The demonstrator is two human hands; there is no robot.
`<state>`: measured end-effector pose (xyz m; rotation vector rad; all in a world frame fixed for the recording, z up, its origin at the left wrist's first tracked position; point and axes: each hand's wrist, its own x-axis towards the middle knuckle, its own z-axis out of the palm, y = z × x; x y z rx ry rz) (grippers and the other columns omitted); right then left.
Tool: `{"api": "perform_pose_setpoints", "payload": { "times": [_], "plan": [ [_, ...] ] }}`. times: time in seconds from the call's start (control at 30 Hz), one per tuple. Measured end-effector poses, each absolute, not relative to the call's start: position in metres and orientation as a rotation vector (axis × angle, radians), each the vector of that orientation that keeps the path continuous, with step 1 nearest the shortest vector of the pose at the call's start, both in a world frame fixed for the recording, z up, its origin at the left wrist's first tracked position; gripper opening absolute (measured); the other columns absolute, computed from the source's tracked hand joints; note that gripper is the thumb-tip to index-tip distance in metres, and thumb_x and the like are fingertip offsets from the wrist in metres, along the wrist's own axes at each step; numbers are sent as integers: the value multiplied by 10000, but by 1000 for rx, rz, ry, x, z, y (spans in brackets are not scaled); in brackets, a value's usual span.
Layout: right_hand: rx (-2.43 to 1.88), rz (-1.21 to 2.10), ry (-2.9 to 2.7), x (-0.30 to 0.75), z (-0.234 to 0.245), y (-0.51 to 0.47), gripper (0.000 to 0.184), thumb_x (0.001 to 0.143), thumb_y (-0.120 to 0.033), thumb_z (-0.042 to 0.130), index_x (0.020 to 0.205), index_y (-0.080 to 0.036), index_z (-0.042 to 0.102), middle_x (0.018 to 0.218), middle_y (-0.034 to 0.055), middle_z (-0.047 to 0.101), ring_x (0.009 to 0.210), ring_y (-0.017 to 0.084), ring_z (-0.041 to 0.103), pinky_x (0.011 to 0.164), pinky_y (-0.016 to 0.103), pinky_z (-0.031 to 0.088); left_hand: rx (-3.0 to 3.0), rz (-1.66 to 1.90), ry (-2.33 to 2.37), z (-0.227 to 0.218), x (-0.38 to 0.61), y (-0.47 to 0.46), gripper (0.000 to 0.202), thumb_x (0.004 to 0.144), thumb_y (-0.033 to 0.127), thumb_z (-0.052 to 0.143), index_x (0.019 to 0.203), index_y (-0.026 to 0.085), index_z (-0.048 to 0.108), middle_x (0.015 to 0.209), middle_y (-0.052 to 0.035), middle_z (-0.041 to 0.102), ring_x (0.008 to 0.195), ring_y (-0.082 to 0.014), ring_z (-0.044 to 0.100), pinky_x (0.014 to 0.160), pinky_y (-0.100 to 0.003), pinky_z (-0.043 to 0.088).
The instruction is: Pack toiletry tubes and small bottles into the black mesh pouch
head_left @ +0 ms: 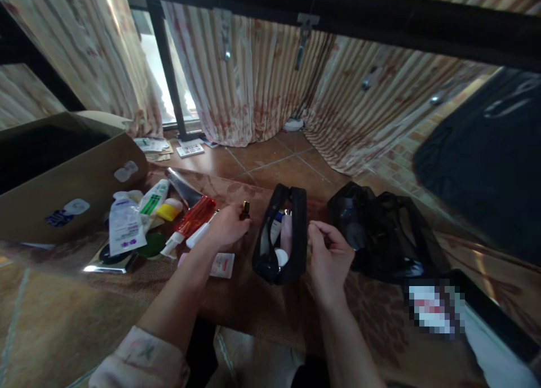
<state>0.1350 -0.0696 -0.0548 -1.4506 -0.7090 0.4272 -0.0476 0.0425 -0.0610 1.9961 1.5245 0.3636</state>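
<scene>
A black mesh toiletry pouch [299,236] stands unzipped on the brown cloth. Inside it are a pale pink bottle [286,233], a white round lid [281,257] and a blue-and-white item [275,228]. My right hand [332,253] is closed at the pouch's right edge, fingertips pinched against it. To the pouch's left, my left hand [230,226] is closed on a small dark bottle with a gold top [245,209]; its lower part is hidden. Under my left forearm lies a pink-and-white packet [222,265]. Beside that wrist are a white tube [198,236] and an amber pump bottle [196,216].
Left are a green-and-white tube [154,196], a yellow-lidded jar [169,209], a white sachet [125,222] and a cardboard box [71,179]. More black mesh bags [380,230] lie right, with a dark tray [499,315] nearer. A dark bar [270,8] crosses above.
</scene>
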Motion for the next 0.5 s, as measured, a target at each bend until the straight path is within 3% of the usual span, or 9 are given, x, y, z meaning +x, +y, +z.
{"api": "perform_pose_setpoints", "payload": {
  "times": [0.17,0.5],
  "plan": [
    [-1399,414,-755,136,-55,-68,180,799,-327,657,800,-161,726,601,-35,580,559,104,487,551,235,401,1571,810,1192,-61,-47,49,190,666,250,609,828,164,656,708,5,654,631,-158,581,576,-247,428],
    [-1418,402,-768,137,-54,-70,154,799,-302,658,800,-163,724,613,-33,600,572,108,519,573,240,422,1132,1070,1099,-43,-44,40,110,584,226,608,661,158,571,623,29,567,577,-111,519,550,-223,417]
  ]
}}
